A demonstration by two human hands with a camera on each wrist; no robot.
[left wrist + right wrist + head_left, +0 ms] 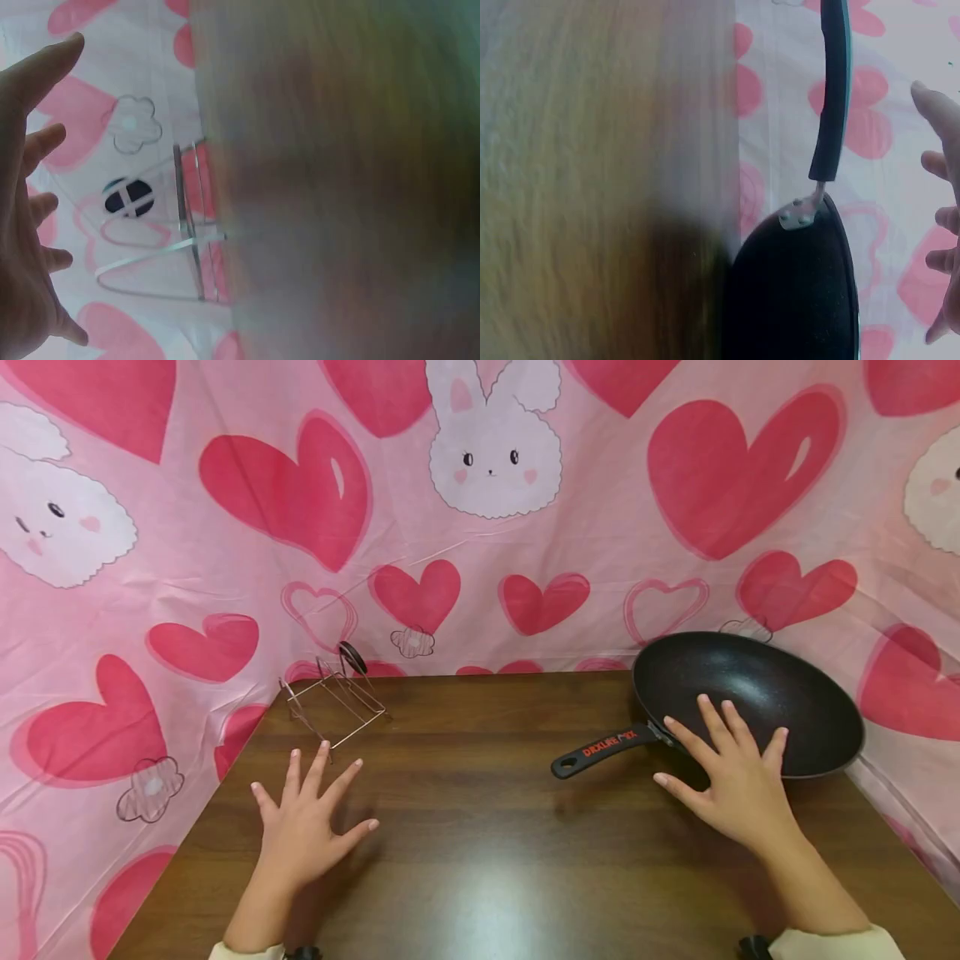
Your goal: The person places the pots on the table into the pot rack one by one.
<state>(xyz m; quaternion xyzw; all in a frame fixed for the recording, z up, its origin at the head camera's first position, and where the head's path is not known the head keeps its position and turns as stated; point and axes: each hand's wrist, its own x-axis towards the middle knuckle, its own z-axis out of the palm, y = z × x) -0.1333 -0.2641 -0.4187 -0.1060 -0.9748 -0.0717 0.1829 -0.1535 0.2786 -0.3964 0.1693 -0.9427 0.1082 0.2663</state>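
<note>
Before you hangs a pink cloth (480, 543) printed with red hearts and white rabbits. Below it is the brown table (480, 802). The black pan (705, 672) sits at its far right, handle (603, 753) pointing left and towards you. The wire rack (358, 729) stands at the far left, near the cloth. Your right hand (738, 793) has its fingers spread wide and holds nothing; it overlaps the pan in the head view, though how high above it is hard to judge. Your left hand (300, 835), equally splayed and gripping nothing, is near the rack. A dark disc (352, 657) shows at the rack's back.
</note>
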